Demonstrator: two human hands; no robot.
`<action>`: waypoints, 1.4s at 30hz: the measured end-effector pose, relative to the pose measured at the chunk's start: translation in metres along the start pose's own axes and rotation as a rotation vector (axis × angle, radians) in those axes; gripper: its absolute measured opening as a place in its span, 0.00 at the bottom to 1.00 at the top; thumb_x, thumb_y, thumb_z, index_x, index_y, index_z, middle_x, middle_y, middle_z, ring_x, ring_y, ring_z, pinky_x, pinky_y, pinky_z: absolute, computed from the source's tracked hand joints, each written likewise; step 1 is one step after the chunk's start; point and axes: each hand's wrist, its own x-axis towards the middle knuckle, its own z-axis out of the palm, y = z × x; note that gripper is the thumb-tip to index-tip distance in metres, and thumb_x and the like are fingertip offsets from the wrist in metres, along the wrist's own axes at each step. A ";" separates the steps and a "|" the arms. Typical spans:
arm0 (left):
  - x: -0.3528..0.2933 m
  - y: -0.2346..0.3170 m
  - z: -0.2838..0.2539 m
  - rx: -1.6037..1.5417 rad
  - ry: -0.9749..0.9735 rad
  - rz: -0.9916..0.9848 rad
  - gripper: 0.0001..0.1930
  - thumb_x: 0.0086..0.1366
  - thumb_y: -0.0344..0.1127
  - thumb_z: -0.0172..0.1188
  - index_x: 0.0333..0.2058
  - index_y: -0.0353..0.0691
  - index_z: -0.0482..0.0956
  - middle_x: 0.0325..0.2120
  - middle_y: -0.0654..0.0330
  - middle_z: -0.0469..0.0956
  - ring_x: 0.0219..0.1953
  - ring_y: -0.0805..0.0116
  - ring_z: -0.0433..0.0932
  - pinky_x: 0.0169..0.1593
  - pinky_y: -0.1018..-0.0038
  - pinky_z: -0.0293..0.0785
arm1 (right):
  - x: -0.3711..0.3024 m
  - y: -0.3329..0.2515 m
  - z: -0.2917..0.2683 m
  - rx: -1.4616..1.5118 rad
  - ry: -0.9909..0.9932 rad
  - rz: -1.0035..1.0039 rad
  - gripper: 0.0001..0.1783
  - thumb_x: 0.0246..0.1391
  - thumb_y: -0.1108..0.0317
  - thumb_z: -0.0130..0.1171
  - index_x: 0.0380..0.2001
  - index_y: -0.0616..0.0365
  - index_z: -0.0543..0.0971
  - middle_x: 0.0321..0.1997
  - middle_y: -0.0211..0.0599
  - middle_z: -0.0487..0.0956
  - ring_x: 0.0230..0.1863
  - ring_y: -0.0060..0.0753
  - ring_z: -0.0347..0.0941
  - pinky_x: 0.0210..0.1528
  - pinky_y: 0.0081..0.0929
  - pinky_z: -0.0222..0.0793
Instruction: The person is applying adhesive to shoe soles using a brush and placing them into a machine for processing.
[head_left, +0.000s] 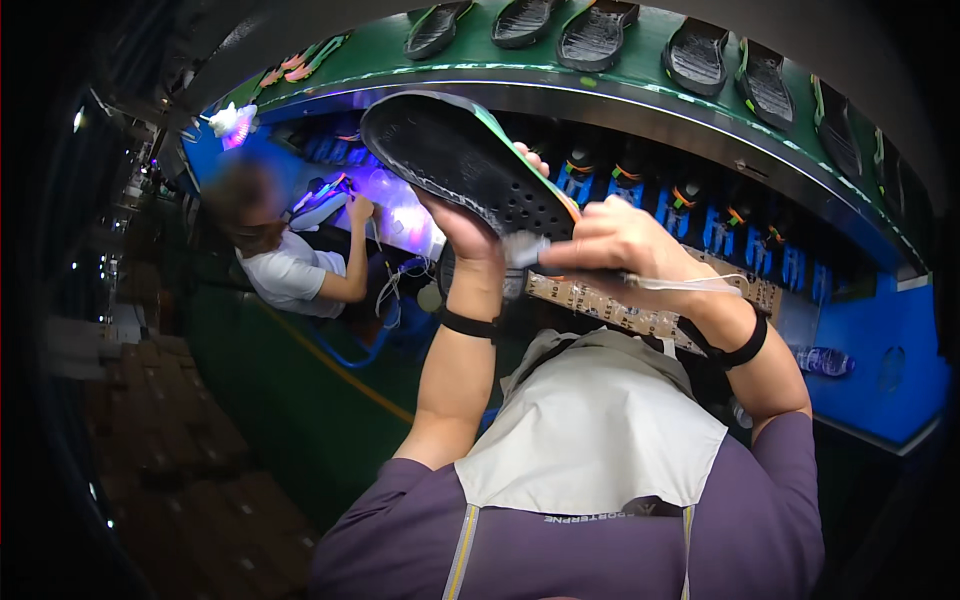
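My left hand (468, 232) holds a black shoe sole (450, 155) up in front of me, tread side facing me, with a green and orange edge along its right side. My right hand (618, 240) grips a small brush (522, 250) whose pale bristle tip touches the sole's lower end. Both wrists wear black bands. A grey apron (590, 430) covers my chest over a purple shirt.
A green conveyor belt (640, 75) curves across the top carrying several black soles (597, 32). Below it runs a blue bench (880, 350) with a plastic bottle (825, 360). A co-worker in a white shirt (290, 270) works at the left under purple light.
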 end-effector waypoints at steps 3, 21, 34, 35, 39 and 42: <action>0.007 0.007 0.001 -0.080 -0.172 -0.013 0.55 0.61 0.84 0.44 0.59 0.29 0.74 0.50 0.43 0.78 0.51 0.47 0.78 0.62 0.51 0.74 | -0.004 0.009 -0.005 0.338 -0.144 -0.047 0.15 0.54 0.68 0.74 0.47 0.50 0.89 0.38 0.36 0.86 0.42 0.41 0.81 0.52 0.39 0.71; 0.056 0.024 0.007 0.238 -0.212 -0.238 0.62 0.60 0.87 0.41 0.70 0.31 0.64 0.60 0.33 0.75 0.56 0.37 0.81 0.60 0.45 0.79 | 0.010 0.019 -0.019 0.154 -0.078 0.138 0.18 0.50 0.72 0.74 0.47 0.55 0.88 0.38 0.37 0.86 0.39 0.44 0.78 0.48 0.39 0.71; 0.103 -0.001 0.044 0.856 -0.214 -0.584 0.38 0.77 0.67 0.48 0.58 0.32 0.81 0.48 0.53 0.85 0.48 0.69 0.83 0.54 0.71 0.80 | 0.021 0.024 -0.026 -0.074 -0.281 0.172 0.17 0.53 0.73 0.71 0.48 0.53 0.87 0.41 0.41 0.85 0.42 0.48 0.82 0.47 0.40 0.79; 0.103 0.001 0.048 0.974 -0.211 -0.607 0.39 0.75 0.68 0.49 0.56 0.32 0.82 0.47 0.53 0.85 0.47 0.69 0.83 0.54 0.71 0.80 | 0.018 0.028 -0.030 0.044 -0.310 0.174 0.18 0.53 0.72 0.71 0.49 0.52 0.86 0.41 0.41 0.85 0.43 0.47 0.82 0.47 0.40 0.79; 0.104 0.001 0.068 1.085 -0.242 -0.655 0.43 0.72 0.73 0.50 0.51 0.30 0.85 0.44 0.54 0.85 0.43 0.68 0.82 0.52 0.70 0.79 | 0.021 0.030 -0.029 -0.085 -0.146 0.284 0.17 0.53 0.71 0.72 0.48 0.54 0.86 0.38 0.40 0.83 0.42 0.47 0.82 0.47 0.42 0.78; 0.105 0.000 0.074 1.191 -0.251 -0.685 0.43 0.72 0.73 0.50 0.49 0.30 0.86 0.42 0.53 0.86 0.43 0.67 0.82 0.52 0.69 0.79 | 0.021 0.034 -0.025 -0.133 -0.280 0.079 0.18 0.52 0.70 0.72 0.48 0.53 0.85 0.37 0.39 0.83 0.42 0.46 0.81 0.46 0.41 0.78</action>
